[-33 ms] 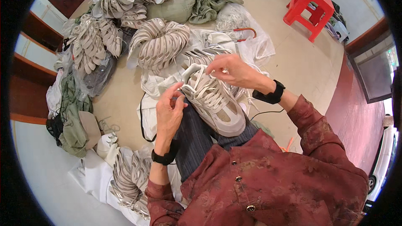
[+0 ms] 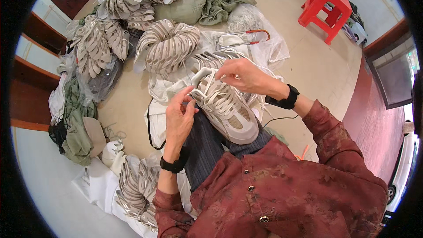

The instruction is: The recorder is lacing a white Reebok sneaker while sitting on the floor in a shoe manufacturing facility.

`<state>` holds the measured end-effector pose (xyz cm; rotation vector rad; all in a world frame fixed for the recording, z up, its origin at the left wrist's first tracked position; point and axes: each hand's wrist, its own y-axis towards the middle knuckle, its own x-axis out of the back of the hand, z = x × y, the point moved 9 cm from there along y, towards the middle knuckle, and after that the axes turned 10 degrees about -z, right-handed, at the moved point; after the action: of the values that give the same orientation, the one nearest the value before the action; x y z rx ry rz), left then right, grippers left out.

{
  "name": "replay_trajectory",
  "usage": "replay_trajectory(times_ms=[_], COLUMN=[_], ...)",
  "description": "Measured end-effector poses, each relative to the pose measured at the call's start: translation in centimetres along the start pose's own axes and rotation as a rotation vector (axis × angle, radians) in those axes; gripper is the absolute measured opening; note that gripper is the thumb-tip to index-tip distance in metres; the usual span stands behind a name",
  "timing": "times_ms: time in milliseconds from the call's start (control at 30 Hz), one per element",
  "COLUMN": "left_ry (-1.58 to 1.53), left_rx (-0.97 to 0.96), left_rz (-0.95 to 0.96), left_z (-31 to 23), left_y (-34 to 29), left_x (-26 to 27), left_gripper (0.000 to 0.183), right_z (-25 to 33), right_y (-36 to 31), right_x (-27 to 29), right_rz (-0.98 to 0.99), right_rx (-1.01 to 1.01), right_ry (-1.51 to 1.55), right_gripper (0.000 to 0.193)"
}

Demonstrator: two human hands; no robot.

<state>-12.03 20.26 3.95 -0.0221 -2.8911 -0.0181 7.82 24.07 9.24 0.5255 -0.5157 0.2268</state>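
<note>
A beige and white sneaker upper [image 2: 231, 117] rests across my knees, its rounded toe toward me and its padded collar away. Flat white shoelace [image 2: 227, 101] crisscrosses its front through the eyelets. At the left edge of the collar my left hand [image 2: 178, 117] has its fingertips against the shoe; its fingers are bent together, and what they pinch is too small to make out. Over the right side of the tongue, my right hand [image 2: 242, 76] is curled, thumb and index finger closed on the shoelace near the top eyelets. Both wrists wear black bands.
Beyond my knees lie bundled shoe uppers [image 2: 169, 46], with more bundles [image 2: 94, 46] at far left and near left [image 2: 136, 185]. Green sacks [image 2: 220, 0] and a red-handled metal frame [image 2: 257, 36] lie farther off. A red plastic stool [image 2: 326, 11] stands at far right.
My left hand has shifted very slightly to the right. My right hand's fingers have moved slightly by the lace, while the shoe stays in place.
</note>
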Motion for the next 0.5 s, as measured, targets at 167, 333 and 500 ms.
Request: replay_trajectory(times_ms=[167,333,500], left_ry=[0.101,0.136,-0.048], left_rx=[-0.098,-0.165,-0.036], left_rz=[-0.013,0.007,0.024], left_z=[0.5,1.5,1.9], left_y=[0.8,1.2,0.4], left_x=[-1.5,-1.8,-1.1], left_gripper=[0.04,0.038,0.039], right_z=[1.6,1.3,0.4], right_y=[0.4,-0.2,1.1], right_x=[-2.2,-3.8,-6.1], right_rz=[0.199,0.147,0.133], right_rx=[0.189,0.193,0.137], right_ry=[-0.734,-0.864,-0.702], right_gripper=[0.007,0.008,0.005])
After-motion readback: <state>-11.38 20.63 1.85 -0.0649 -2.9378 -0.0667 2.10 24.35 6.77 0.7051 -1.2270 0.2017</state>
